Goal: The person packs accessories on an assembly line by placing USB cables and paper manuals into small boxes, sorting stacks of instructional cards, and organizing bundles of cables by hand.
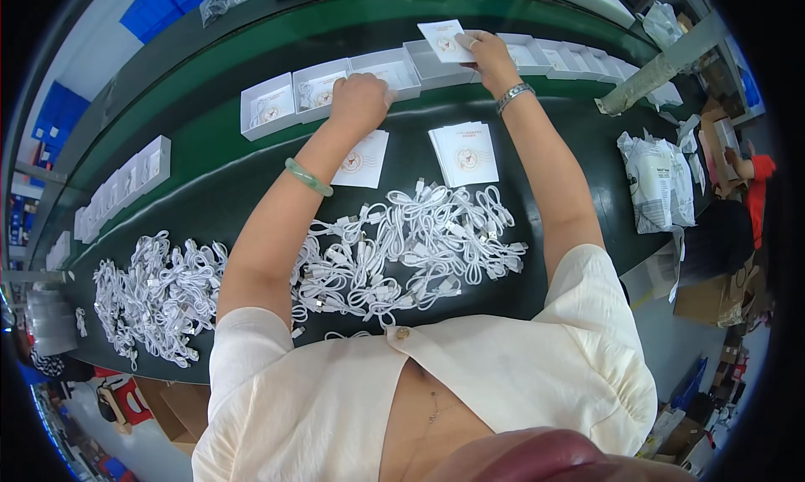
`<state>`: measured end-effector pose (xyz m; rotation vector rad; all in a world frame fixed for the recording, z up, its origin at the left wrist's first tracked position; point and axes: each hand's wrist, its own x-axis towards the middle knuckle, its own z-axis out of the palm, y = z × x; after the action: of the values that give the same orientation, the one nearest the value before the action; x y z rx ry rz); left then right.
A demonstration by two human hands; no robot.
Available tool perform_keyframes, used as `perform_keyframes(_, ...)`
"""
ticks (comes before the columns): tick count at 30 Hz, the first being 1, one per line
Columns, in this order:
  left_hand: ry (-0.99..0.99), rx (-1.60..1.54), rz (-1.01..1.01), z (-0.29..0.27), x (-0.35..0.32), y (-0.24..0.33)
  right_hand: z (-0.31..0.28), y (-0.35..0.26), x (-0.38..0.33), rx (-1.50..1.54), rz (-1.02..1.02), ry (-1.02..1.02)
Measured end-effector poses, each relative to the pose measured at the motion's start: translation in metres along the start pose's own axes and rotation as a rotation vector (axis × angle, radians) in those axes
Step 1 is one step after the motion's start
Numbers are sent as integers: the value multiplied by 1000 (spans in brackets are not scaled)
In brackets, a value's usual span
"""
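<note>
My right hand (pixel 490 56) pinches a white printed card (pixel 442 41) by its edge above a row of open white boxes (pixel 273 130). My left hand (pixel 360 102) is over the boxes to the left, with fingers curled down at a box's near side. Its fingertips are hidden, so what they grip does not show. Several boxes hold similar white cards with small print. Nearer to me lie two stacks of cards: a left stack (pixel 362 165), partly behind my left forearm, and a right stack (pixel 466 153).
White coiled cables (pixel 411 246) lie heaped before me, with another cable pile (pixel 159 289) farther left. More small white boxes (pixel 126 180) line the dark green belt's left part. A white plastic package (pixel 656 184) sits at right. Another person's red sleeve (pixel 761 168) shows at far right.
</note>
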<state>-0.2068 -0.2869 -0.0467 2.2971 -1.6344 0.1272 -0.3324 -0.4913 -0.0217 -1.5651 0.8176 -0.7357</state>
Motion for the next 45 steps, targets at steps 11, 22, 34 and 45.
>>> perform_keyframes(11,121,-81,8,-11,0,22,-21,29,12,-810,-446,191)
perform_keyframes(22,18,86,167,7,10,22,-64,-1,-133,-1071,-243,-227)
perform_keyframes(34,213,-278,204,-35,-27,-10,-50,-12,-74,-290,-178,108)
perform_keyframes(45,28,-262,-177,-98,-126,-68,-14,32,29,-880,-557,139)
